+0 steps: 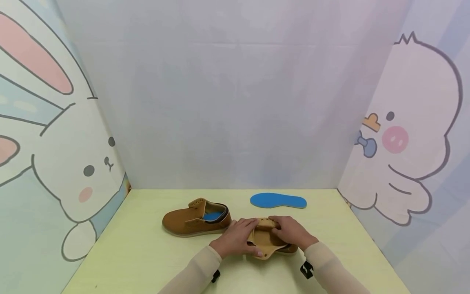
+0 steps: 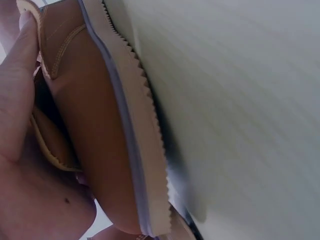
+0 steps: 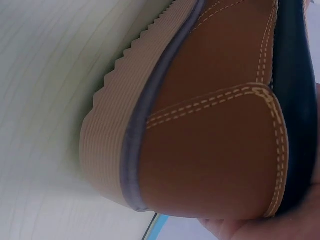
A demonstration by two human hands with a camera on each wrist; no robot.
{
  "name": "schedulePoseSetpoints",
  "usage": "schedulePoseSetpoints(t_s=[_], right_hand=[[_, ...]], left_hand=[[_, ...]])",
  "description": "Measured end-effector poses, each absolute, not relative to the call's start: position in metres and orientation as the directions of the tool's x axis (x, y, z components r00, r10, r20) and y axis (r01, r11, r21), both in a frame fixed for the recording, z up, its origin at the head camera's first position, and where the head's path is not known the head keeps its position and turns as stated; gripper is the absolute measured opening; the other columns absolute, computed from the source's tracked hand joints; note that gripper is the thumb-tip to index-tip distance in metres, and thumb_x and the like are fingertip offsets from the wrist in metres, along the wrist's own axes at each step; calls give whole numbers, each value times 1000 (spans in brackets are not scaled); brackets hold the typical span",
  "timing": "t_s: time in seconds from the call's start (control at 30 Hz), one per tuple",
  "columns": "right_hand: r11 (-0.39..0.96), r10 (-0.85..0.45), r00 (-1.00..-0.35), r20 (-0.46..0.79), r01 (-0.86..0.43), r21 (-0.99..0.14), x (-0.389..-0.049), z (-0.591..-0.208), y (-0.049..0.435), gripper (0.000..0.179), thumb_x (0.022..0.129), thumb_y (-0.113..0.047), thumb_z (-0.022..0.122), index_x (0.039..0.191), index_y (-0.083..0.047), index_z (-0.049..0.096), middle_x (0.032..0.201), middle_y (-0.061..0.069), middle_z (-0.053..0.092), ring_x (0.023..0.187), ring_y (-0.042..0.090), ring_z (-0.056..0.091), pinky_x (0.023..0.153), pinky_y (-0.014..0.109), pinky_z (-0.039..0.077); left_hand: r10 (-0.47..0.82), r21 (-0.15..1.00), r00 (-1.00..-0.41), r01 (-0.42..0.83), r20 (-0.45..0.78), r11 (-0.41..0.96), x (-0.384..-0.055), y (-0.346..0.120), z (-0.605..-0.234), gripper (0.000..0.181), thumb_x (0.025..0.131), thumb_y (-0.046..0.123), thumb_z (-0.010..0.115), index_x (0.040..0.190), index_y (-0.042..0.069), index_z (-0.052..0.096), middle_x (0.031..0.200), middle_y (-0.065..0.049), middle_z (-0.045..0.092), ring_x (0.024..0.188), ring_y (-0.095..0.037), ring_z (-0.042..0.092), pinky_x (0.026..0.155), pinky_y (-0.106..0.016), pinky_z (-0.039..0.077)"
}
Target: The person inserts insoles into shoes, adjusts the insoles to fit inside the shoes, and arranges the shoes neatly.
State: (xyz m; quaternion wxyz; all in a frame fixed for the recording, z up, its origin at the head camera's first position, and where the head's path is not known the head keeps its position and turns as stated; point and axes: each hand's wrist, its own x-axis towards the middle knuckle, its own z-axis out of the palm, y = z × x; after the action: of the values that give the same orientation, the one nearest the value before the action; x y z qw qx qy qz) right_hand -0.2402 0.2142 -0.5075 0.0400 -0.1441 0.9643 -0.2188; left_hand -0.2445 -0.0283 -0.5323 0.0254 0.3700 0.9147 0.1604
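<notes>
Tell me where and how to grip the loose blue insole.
Pinch the blue insole by its narrower right end, fingers on both long edges, coming from above with the right hand, which is nearer. It lies flat and thin on the table, so the edges probably give the best hold.

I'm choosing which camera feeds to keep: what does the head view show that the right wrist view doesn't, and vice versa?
Only the head view shows the other shoe with its blue inner sole, the loose insole in full, and the wall drawings of a rabbit and a chick.

Only the right wrist view shows the heel stitching and ridged sole edge clearly.

Both share the handled shoe, part of the right hand and the pale tabletop. A blue strip low in the wrist view may be the insole.
</notes>
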Motion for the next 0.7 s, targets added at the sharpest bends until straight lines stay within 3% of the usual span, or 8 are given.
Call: schedulePoseSetpoints(t_s=[0.23,0.57,0.7], right_hand=[[861,-319,-948,-15,-283,-421,-237,-496,214,53,97,-15,70,147,-8,55,133,16,63,123,38,59,100,55,47],[853,-281,-959,37,-267,-449,-245,-481,216,42,100,-29,67,136,-10,64,114,9,70,100,28,67,85,50,55],[829,-289,-954,83,-293,-476,-260,-472,227,34,105,-23,59,134,-5,65,115,11,70,96,26,67,81,48,55]], left_hand=[[673,327,-738,650,58,685,-246,-26,-529,109,75,85,60,159,21,36,158,5,40,139,-19,44,110,-52,36],[673,315,-736,658,75,684,-247,-27,-532,108,75,85,62,158,20,38,158,4,40,140,-20,44,109,-54,37],[674,316,-733,662,89,679,-247,-26,-533,107,75,85,61,158,20,39,159,5,39,140,-19,44,109,-54,37]])
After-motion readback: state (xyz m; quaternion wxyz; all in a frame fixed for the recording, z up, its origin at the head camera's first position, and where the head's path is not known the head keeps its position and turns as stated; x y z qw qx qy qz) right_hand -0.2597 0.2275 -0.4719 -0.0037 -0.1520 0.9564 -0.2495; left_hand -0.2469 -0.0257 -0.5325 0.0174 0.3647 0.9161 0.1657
